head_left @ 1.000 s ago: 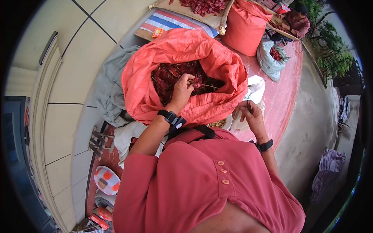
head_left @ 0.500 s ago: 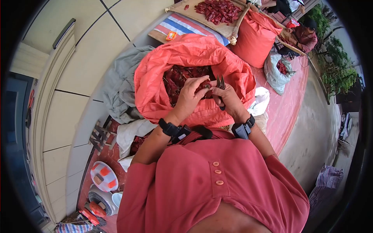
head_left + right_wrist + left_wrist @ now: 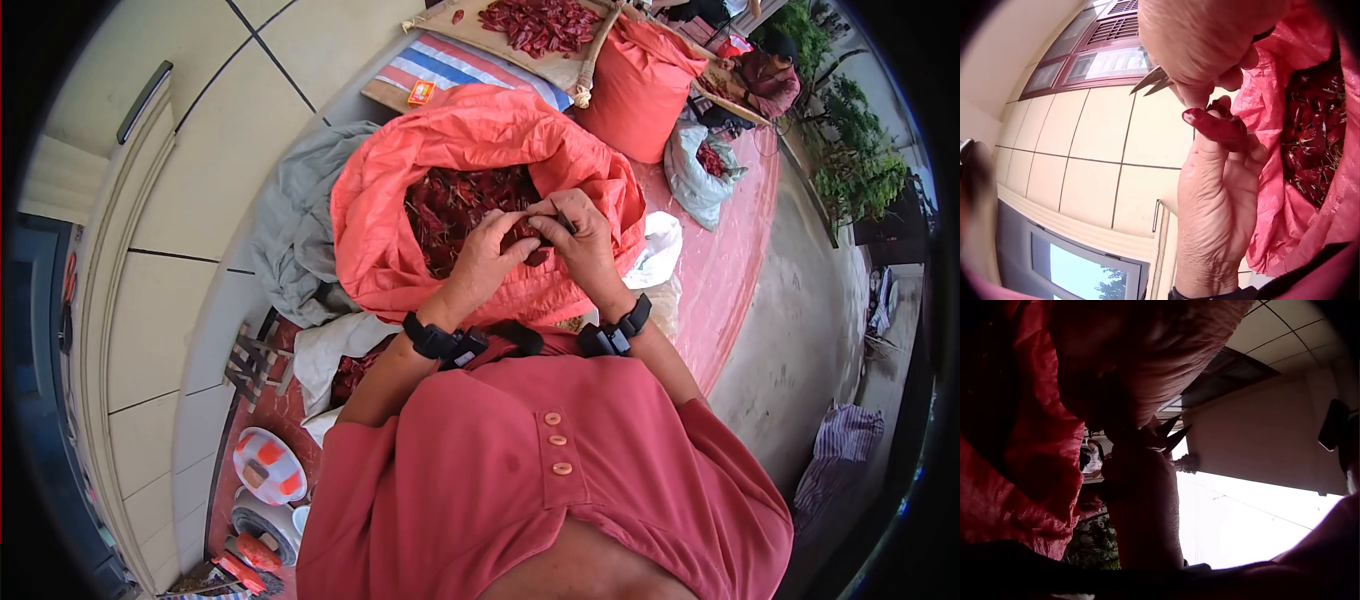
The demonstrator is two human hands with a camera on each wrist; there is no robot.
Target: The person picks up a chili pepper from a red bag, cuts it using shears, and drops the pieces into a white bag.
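over the mouth of an open red sack (image 3: 375, 190), pinching 1 red pepper (image 3: 1217, 129) between clamped left fingers (image 3: 503, 219), gripping scissors (image 3: 1151, 81) in curled right fingers (image 3: 550, 230) beside the pepper.

The left hand (image 3: 1141, 356), dim and very close, fills 12 o'clock. Below it, the right hand (image 3: 1144, 500) reaches up from 6 o'clock; between them, open scissor blades (image 3: 1174, 434) point toward 2 o'clock. Wrinkled red sack fabric (image 3: 1041, 487) hangs at 9 o'clock, white sky (image 3: 1229, 519) glares at 5.
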